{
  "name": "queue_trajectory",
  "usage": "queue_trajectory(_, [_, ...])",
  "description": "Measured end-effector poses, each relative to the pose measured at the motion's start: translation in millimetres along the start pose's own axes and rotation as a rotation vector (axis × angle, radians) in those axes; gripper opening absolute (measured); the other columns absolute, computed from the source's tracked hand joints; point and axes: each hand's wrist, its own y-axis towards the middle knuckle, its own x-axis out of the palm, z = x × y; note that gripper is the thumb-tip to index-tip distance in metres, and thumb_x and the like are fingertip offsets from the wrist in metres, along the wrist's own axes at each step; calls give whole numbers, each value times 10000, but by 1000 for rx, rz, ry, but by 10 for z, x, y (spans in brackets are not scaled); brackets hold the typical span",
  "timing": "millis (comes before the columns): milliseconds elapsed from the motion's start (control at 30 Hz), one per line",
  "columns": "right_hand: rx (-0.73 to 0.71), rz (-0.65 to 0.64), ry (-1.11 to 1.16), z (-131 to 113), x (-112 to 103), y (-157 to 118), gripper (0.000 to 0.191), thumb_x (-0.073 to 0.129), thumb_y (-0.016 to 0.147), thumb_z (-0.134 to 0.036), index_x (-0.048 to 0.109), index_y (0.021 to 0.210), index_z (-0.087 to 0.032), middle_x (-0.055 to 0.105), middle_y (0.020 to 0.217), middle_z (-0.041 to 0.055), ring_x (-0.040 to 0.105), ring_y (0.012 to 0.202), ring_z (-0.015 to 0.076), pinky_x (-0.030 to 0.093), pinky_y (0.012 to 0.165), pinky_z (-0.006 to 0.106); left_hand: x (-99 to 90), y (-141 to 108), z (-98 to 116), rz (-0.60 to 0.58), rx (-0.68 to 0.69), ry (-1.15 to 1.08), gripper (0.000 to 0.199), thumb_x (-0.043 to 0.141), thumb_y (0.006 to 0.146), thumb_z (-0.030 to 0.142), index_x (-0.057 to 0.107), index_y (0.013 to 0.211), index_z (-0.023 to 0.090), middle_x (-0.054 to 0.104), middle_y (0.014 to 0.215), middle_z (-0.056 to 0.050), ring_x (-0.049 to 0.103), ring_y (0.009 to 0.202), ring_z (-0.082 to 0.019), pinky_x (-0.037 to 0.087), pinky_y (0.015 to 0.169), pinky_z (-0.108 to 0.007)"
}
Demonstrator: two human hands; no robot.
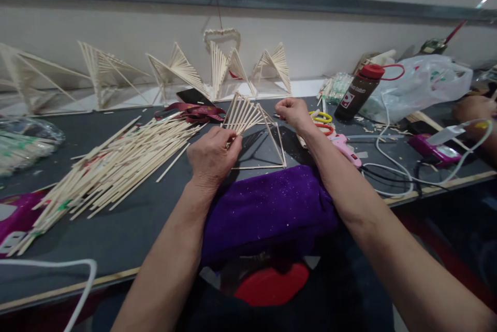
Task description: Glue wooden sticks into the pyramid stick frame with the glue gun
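A small frame of thin wooden sticks (248, 118), with a fan of sticks across its top, stands on the dark table in front of me. My left hand (213, 153) is closed at the frame's left side, thumb and fingers pinching the fan's stick ends. To the right of the frame and slightly above the table, my right hand (295, 113) is closed in a pinch, apart from the frame. Whatever its fingertips hold, if anything, is too small to make out. Yellow and red scissor handles (321, 116) and a pink glue gun (345, 149) lie beside my right forearm.
Loose sticks (132, 161) lie in a pile at left. Several finished stick frames (229, 70) line the wall. A brown bottle (357, 92), a plastic bag (423, 83) and a purple device with white cable (437, 149) are at right, near another person's hand (473, 114). Purple cloth (267, 213) hangs over the front edge.
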Motion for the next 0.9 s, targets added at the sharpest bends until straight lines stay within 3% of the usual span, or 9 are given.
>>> queue_trajectory(200, [-22,40,36,-132,-138,9,105,558,770,-214,541,673,-179,565,633,5,549,526,114,351,471,229,-3,11,-11,-13,-6,-10,133,624,860,302,728,814,232,721,776,-16,643,699,-172,335,564,-293])
queue_trajectory(300, [-82,14,-76,-305,-374,-76,192,528,831,-222,516,643,-182,561,628,22,530,518,116,365,495,248,-5,28,-33,-20,-8,-28,137,630,858,319,733,835,232,724,796,-16,633,701,-174,325,567,-295])
queue_trajectory(433, [-143,-69,-403,-400,-827,-348,311,496,890,-263,521,592,-178,537,573,33,494,542,126,370,560,275,-5,60,-80,-42,4,-64,147,659,840,354,735,859,230,720,799,3,610,683,-163,318,570,-280])
queue_trajectory(567, [-142,-38,-734,-192,-1333,-663,127,609,820,-262,661,768,-159,651,719,50,538,652,147,353,610,281,2,77,-110,-21,18,-51,125,683,821,353,732,838,239,711,765,20,596,679,-153,307,571,-264])
queue_trajectory(667, [-43,-60,-916,31,-1624,-853,225,623,826,-373,713,870,-172,699,807,72,574,704,178,332,603,291,5,86,-109,-15,35,-33,141,673,841,376,723,839,245,708,765,21,595,685,-152,299,571,-259])
queue_trajectory(800, [174,-220,-1029,193,-1773,-1011,357,641,783,-555,723,831,-211,711,768,56,594,686,194,316,570,293,0,98,-88,-9,24,-34,132,675,829,366,717,810,242,703,751,14,586,667,-155,304,570,-264])
queue_trajectory(900, [213,-296,-1004,190,-1765,-1046,236,689,739,-458,721,775,-227,702,699,26,587,638,181,315,563,296,-3,101,-75,-15,15,-37,129,684,816,363,717,816,238,703,754,10,592,677,-162,324,583,-260])
